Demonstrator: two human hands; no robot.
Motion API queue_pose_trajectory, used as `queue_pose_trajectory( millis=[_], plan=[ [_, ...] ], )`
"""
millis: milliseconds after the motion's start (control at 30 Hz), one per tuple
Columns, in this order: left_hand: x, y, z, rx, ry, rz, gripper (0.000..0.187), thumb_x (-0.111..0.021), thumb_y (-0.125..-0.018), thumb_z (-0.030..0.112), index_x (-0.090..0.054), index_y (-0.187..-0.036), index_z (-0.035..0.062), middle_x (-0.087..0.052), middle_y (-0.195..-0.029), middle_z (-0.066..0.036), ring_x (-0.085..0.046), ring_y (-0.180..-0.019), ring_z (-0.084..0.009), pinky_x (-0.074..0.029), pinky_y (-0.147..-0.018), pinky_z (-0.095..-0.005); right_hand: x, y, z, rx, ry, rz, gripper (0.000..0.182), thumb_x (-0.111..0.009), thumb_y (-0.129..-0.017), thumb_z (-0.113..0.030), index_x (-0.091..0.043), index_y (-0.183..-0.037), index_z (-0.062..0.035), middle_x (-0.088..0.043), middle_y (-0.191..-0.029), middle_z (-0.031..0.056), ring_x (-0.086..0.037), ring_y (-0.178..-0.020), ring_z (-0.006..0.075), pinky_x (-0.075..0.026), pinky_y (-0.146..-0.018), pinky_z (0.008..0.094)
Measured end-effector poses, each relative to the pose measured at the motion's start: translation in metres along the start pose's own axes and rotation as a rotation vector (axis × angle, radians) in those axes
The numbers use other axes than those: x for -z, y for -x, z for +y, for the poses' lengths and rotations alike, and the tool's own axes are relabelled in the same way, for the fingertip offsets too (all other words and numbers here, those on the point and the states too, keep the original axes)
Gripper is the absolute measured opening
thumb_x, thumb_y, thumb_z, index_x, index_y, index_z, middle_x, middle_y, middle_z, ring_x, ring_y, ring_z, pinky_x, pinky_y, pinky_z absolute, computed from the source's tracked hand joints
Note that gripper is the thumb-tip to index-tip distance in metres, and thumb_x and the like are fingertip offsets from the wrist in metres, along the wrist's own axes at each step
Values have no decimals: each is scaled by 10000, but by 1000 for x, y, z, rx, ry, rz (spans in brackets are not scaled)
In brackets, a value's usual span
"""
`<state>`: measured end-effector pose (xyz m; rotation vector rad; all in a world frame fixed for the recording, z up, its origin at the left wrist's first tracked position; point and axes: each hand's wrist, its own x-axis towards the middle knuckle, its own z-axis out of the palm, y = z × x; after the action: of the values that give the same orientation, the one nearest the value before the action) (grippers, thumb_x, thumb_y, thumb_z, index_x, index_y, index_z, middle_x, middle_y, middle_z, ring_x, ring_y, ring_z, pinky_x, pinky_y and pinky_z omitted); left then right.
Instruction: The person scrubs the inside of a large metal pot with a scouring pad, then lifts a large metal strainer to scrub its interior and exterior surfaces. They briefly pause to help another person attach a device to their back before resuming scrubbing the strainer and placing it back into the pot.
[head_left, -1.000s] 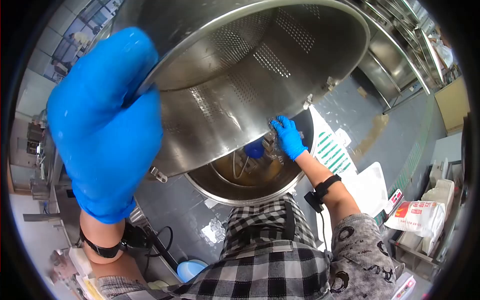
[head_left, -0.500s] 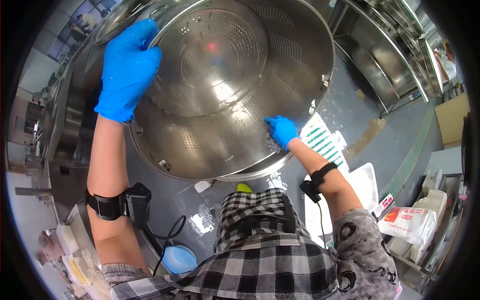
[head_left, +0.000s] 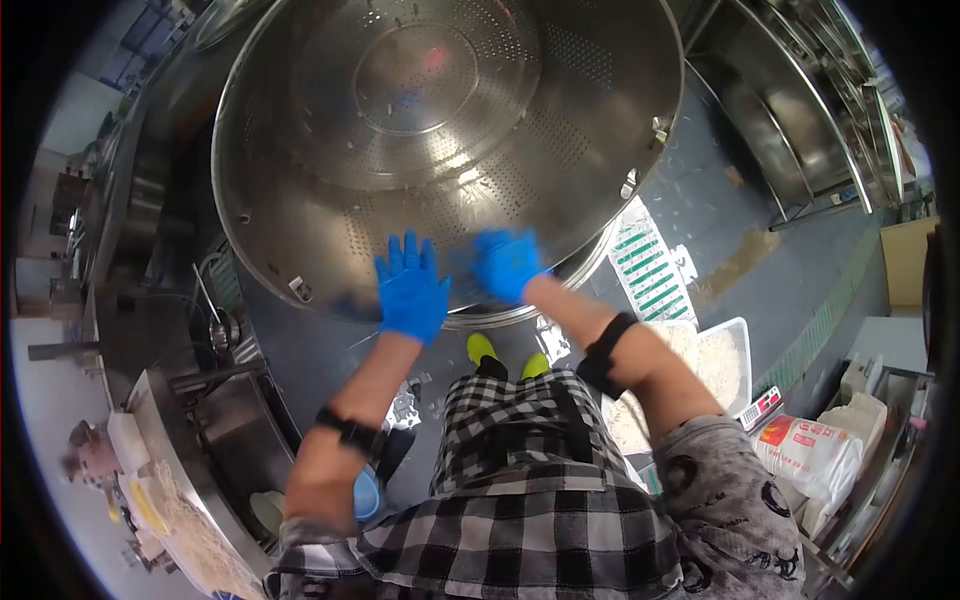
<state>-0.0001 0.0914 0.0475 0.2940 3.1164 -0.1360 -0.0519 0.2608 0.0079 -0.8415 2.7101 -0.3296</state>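
A large round steel strainer basket [head_left: 330, 230], with bands of small holes in its wall and base, fills the upper middle and faces me. Small pale bits cling to its inside. My left hand [head_left: 412, 300], in a blue glove, lies over the basket's near inner wall with fingers spread, holding nothing. Just right of it is my gloved right hand [head_left: 510, 265], low over the same wall; motion smears its fingers. Beneath the basket's near edge shows the metal rim [head_left: 500, 318] of another round vessel.
White tubs [head_left: 745, 380] of pale shreds stand on the floor at right, by a green-slotted drain cover [head_left: 645, 265]. A red-and-white scale [head_left: 762, 408] and a printed white sack [head_left: 810, 450] are farther right. Steel sinks [head_left: 770, 120] stand upper right; a blue bowl [head_left: 366, 495] sits lower left.
My left hand has left the basket's upper left rim and come down, opened, to the near wall. My right hand has moved left beside it. The basket has shifted slightly.
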Motion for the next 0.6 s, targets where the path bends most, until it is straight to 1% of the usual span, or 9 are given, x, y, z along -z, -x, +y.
queue_pose_trajectory(
  millis=[33,100,167,233,400,467,533,567,600],
  plan=[
    [-20,-4,-4,61,-94,-116,657,-516,-799,422,-358,-1291,16,-325,-1328,-193,-242,-1267,-356,-166,-1038,-475,26,4,22,-134,145,-191,503,-457,-811,-407,-471,-1200,-88,-437,-1252,123,-426,-1129,305,-248,-942,562],
    [-10,-18,7,95,-41,-321,696,-503,-799,444,-321,-1309,6,-312,-1338,-190,-217,-1278,-355,-138,-1047,-474,-10,5,83,-237,254,241,598,-489,-773,-487,-457,-1221,-93,-387,-1310,107,-359,-1185,296,-261,-947,525],
    [-18,-11,32,135,20,-536,735,-490,-800,466,-283,-1326,-4,-300,-1348,-188,-191,-1289,-354,-110,-1055,-474,-3,13,79,-238,210,151,670,-461,-780,-517,-388,-1270,-66,-331,-1342,134,-307,-1225,305,-207,-986,520],
    [-43,8,51,38,271,-264,741,-480,-793,503,-309,-1312,3,-302,-1348,-183,-207,-1283,-351,-120,-1052,-481,-1,18,70,-244,168,74,743,-432,-787,-547,-319,-1319,-39,-275,-1374,161,-255,-1264,315,-152,-1025,515],
    [9,56,-13,-3,-40,-161,679,-509,-788,457,-365,-1271,1,-391,-1286,-171,-296,-1240,-319,-163,-1047,-458,15,28,55,-130,47,-130,876,-469,-726,-609,-257,-1340,-21,-218,-1401,169,-205,-1289,323,-125,-1039,510],
    [44,77,-40,-140,-226,-68,657,-602,-748,359,-380,-1250,-1,-433,-1245,-159,-376,-1186,-310,-229,-1025,-451,29,36,61,-98,93,-173,875,-474,-726,-607,-258,-1340,-22,-217,-1401,167,-200,-1291,323,-126,-1037,514],
    [78,97,-57,-227,-21,265,561,-669,-730,231,-432,-1180,-5,-465,-1201,-130,-465,-1082,-283,-366,-919,-414,31,43,69,-19,127,-153,840,-522,-719,-555,-279,-1332,-34,-254,-1384,167,-232,-1276,332,-190,-1025,495],
    [85,96,-57,-225,-25,267,561,-669,-730,231,-432,-1180,-5,-465,-1201,-130,-465,-1082,-283,-366,-919,-414,27,42,71,-15,126,-149,840,-522,-719,-555,-279,-1332,-34,-254,-1384,167,-232,-1276,332,-190,-1025,495],
    [89,95,-55,110,251,468,479,-672,-734,174,-466,-1133,7,-489,-1156,-119,-488,-1021,-252,-399,-850,-380,16,37,72,-2,61,-104,810,-549,-713,-511,-300,-1320,-37,-285,-1367,169,-264,-1259,332,-229,-1013,477]
  ],
)
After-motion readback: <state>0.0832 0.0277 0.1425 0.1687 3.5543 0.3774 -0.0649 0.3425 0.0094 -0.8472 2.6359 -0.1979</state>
